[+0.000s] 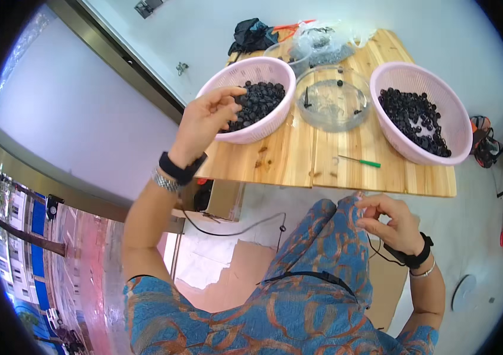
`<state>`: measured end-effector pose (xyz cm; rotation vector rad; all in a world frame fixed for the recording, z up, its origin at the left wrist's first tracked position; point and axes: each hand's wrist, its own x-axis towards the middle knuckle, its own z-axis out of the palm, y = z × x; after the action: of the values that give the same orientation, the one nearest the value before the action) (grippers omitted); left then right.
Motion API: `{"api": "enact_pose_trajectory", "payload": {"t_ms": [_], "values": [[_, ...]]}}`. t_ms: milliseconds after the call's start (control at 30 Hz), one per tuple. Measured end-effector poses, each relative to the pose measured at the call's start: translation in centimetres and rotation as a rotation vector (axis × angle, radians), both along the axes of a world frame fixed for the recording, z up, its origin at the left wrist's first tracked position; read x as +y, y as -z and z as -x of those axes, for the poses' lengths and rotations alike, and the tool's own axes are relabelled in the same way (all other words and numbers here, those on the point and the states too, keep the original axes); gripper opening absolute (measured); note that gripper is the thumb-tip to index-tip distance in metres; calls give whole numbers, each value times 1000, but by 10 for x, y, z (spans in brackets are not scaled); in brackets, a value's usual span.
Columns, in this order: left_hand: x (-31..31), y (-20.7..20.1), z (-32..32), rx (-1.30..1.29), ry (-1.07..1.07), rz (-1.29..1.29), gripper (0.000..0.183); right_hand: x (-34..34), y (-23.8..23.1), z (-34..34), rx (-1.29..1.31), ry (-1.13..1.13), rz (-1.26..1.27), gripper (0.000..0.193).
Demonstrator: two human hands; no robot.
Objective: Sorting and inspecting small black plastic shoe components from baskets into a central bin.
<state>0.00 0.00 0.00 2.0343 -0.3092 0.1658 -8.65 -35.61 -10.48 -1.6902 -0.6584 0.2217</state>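
Observation:
My left hand [207, 121] is over the near left side of a pink plastic basket [292, 89], its fingers apart with no piece seen in them. Inside lie many small round black parts [263, 97]. Above my lap, just off the table's front edge, my right hand [390, 222] is curled with thumb and forefinger drawn together. Whatever those fingertips hold is too small to make out. A second pink basket [384, 127], with black ring-like parts [414, 115], stands at the right. Between the baskets is a clear round tub [328, 121] with a few black pieces.
A thin screwdriver with a green handle [370, 164] lies near the front of the wooden table [281, 163]. Clear plastic bags [328, 44] and a dark cloth bundle [252, 35] sit at the back. Below the table are a cardboard box [225, 198] and a dark cable [228, 232].

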Motion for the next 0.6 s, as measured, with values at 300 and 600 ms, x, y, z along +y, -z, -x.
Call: {"api": "enact_pose_trajectory", "payload": {"t_ms": [300,600], "values": [[11,-40,-114,43,85,-587,27,-10,-15,-9,-134,24,136,26],[-45,-9,-278,-133,179,-1325,25,-17,-20,-18,-85,-16,235,29]]}}
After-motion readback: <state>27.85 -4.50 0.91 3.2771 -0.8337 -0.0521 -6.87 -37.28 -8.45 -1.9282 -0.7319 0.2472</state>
